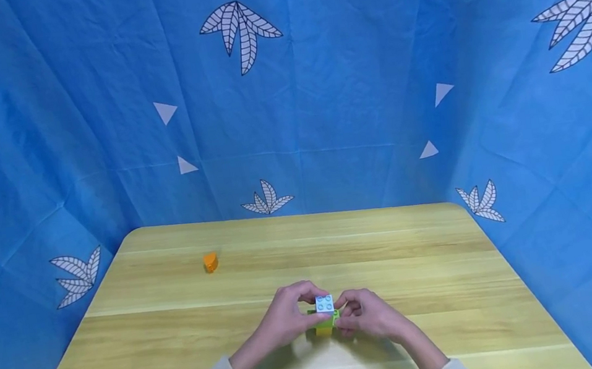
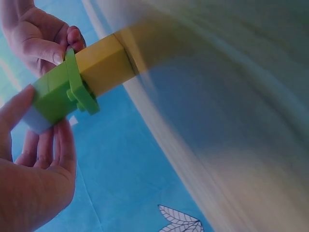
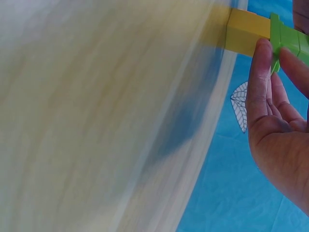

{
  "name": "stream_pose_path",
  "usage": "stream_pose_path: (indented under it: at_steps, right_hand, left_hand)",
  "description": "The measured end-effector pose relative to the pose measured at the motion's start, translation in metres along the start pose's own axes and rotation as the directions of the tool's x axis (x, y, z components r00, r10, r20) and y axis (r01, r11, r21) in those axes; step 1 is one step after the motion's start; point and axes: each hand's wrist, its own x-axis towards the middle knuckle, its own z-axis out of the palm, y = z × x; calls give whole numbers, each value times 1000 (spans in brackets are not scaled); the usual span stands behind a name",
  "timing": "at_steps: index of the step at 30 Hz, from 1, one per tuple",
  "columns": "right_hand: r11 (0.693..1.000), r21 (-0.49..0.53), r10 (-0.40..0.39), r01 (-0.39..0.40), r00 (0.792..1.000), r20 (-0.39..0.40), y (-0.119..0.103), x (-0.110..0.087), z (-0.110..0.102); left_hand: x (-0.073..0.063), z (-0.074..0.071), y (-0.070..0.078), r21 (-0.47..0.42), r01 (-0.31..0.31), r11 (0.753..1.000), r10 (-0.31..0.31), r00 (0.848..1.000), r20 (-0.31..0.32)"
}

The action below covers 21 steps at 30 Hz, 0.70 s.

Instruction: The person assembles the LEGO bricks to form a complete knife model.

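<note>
A small stack of toy building bricks stands upright on the table. At its base is a yellow brick (image 2: 106, 65), above it a green piece with a wider studded rim (image 2: 79, 84), and on top a light blue brick (image 1: 324, 303) with studs. My left hand (image 1: 286, 315) pinches the upper part of the stack from the left, thumb and fingers on opposite sides of the light blue brick. From the right, my right hand (image 1: 368, 313) pinches the edge of the green piece between thumb and index finger, its other fingers curled in.
An orange toy piece (image 1: 211, 262) lies at the back left of the wooden table (image 1: 393, 240). Blue patterned cloth (image 1: 318, 94) hangs behind the table and along both sides.
</note>
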Motion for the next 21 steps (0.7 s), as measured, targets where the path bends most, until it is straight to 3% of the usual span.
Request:
stream_pose_path:
  at_steps: [21]
  right_hand:
    - [1000,-3,15,-15,1000,4,-2,1,0]
  left_hand:
    - [-1,2,0,-21,1,1000,-2,999,-35]
